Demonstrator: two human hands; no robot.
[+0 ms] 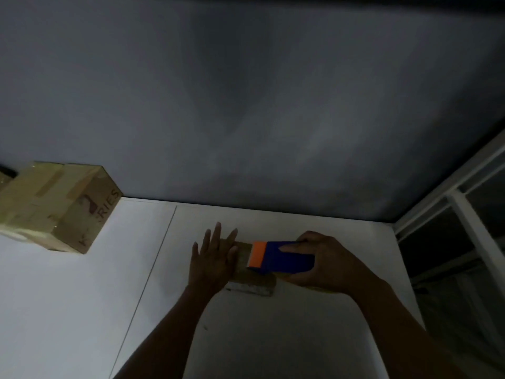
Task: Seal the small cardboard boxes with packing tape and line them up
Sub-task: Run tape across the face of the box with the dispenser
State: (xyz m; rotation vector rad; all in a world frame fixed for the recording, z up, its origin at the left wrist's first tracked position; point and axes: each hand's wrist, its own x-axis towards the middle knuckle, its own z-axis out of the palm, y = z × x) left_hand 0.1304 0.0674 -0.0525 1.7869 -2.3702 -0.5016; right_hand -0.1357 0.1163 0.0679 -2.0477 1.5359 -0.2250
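Under the hands: box (252,280), being taped.
Left hand (211,259): open, flat on box.
Right hand (318,261): gripping dispenser (278,257).
Far left: taped box (58,206), done.
Left: finishing, lining up.

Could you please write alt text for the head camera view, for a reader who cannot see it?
On a white table, a person's left hand lies flat on a small cardboard box while the right hand holds a blue and orange tape dispenser over it. A taped cardboard box stands at far left against a grey wall.
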